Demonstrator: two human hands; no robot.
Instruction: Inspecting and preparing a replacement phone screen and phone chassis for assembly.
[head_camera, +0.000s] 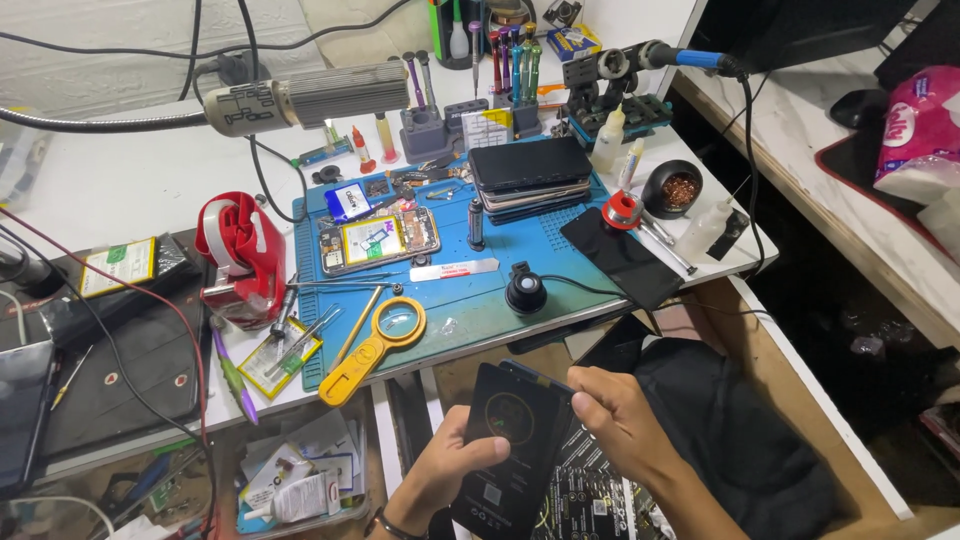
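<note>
Down below the bench edge, the black phone back panel (508, 440) is a flat, glossy slab with rounded corners and a faint ring pattern on its dark face. Its long axis runs from near the person's lap up and slightly right toward the table, top end tipped away. The left hand (440, 470) clasps its lower left edge, thumb laid across the face, fingers curled behind. The right hand (625, 420) is closed around the upper right corner, pinching the edge, fingers bent tight. Under it lies a dark printed sheet (590, 495) with pale markings. Above, on the white table, a ribbed blue work mat (480, 300) carries an opened phone (378, 240) showing its innards, a yellow plastic magnifier (378, 345), a stack of dark phones (530, 178) and a small black loupe (525, 290).
</note>
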